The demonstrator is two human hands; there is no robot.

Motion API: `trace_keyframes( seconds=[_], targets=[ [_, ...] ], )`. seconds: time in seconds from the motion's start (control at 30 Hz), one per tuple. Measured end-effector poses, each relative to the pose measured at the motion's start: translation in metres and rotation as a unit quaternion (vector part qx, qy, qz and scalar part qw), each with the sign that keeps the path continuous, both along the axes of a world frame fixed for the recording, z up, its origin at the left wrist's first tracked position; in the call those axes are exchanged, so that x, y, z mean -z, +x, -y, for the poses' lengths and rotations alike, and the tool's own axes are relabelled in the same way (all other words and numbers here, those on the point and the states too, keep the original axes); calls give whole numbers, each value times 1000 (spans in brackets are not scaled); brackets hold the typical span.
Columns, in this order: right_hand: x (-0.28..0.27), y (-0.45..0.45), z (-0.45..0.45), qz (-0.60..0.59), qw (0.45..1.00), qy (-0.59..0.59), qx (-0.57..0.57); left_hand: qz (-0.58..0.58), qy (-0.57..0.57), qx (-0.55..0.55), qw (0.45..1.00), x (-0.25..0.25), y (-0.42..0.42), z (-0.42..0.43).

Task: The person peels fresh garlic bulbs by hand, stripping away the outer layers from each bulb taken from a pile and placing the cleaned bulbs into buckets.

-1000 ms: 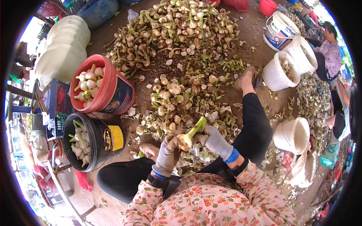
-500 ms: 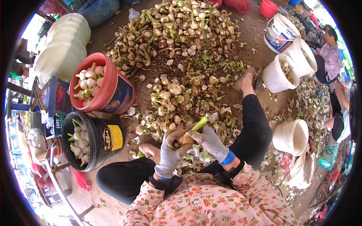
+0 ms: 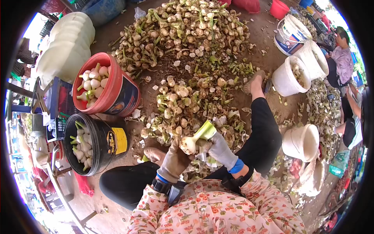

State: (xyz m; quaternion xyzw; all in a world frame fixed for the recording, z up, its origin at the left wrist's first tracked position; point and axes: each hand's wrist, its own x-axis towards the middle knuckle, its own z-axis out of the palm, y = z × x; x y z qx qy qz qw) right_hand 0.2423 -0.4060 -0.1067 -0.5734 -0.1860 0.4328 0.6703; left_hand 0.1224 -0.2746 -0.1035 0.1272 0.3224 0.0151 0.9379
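Bulb in my left hand, over the peelings.
On my feed, the left fingers wrap it; my right hand is at its green stem, grip I cannot tell. Red bucket and black bucket stand left.

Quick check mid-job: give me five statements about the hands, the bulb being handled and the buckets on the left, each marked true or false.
1. The left grip holds a bulb. True.
2. That bulb has no stalk. False: a green stalk is attached.
3. The right grip is bare. False: it wears a gray glove.
4. The black bucket bears a yellow label. True.
5. The red bucket contains pale bulbs. True.
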Motion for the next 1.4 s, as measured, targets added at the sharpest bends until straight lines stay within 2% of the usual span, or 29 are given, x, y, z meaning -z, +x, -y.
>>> trace_keyframes(
  seconds=[0.03,0.07,0.13,0.17,0.2,0.23,0.27,0.3,0.37,0.4,0.5,0.57,0.63,0.67,0.77,0.83,0.87,0.93,0.97,1.0,1.03,1.1,1.17,1.2,1.23,1.3,1.37,1.4],
  targets=[
    [7,1,-2,93,996,0,11,-3,-12,7,1000,2,1,0],
    [16,4,-4,185,982,0,24,80,-61,47,994,10,-1,-4],
    [6,-1,-9,145,987,26,58,242,-157,128,949,15,-2,-14],
    [2,-3,-12,126,988,39,75,160,-59,117,978,16,-5,-11],
    [-3,-4,-11,80,994,11,77,75,41,103,991,-10,0,-6],
    [-10,-4,-11,34,996,-17,78,-11,140,86,986,-24,3,-4],
    [-20,-2,-11,-13,996,-48,67,22,104,94,990,-14,-2,-9],
    [-17,-1,-10,14,997,-58,43,-55,369,88,923,-31,5,2],
    [-9,-1,-5,66,995,-80,-4,-26,453,53,890,0,-3,4],
    [-20,3,-3,-10,996,-84,-23,-34,415,44,908,-1,-4,0],
    [-36,7,2,-140,986,-90,22,-39,286,17,957,-20,-5,-16],
    [-27,6,7,-88,992,-77,-34,-32,246,31,968,-29,-4,-18],
    [-27,5,8,-36,990,-95,-102,-8,303,72,950,-25,-9,-8],
    [-27,-2,6,-113,989,-51,-81,-18,367,63,928,-16,-6,-3],
    [-11,-1,10,-188,981,41,-13,43,143,43,988,-25,-12,-7],
    [-13,-4,8,-240,963,117,45,201,47,106,973,-11,-16,-17],
    [-18,-2,13,-267,954,135,32,147,247,103,952,-5,-20,-12],
    [-33,-3,16,-286,949,134,-1,85,309,90,943,-14,-17,-9],
    [-31,-3,16,-269,954,130,-3,84,177,82,977,-20,-11,-12],
    [-27,-3,17,-251,960,126,-4,77,362,108,923,-20,-14,-11],
    [-26,-5,18,-215,970,106,-31,41,535,122,835,-19,-16,-10],
    [-26,-8,18,-121,985,51,-113,7,711,117,694,-4,-17,-18],
    [-26,-14,17,-32,980,20,-197,30,532,8,846,-1,-19,-21],
    [-26,-19,18,-2,974,25,-226,40,436,-60,897,-2,-18,-22],
    [-35,-17,16,-66,976,51,-203,64,109,-134,983,14,-19,-27],
    [-52,-11,13,-192,964,105,-152,-166,50,-168,971,43,-27,-42],
    [-71,8,4,-229,965,127,1,-95,25,-155,983,45,-31,-47],
    [-33,20,12,-140,989,37,-20,-70,56,-173,981,33,-39,-55]
  ],
)
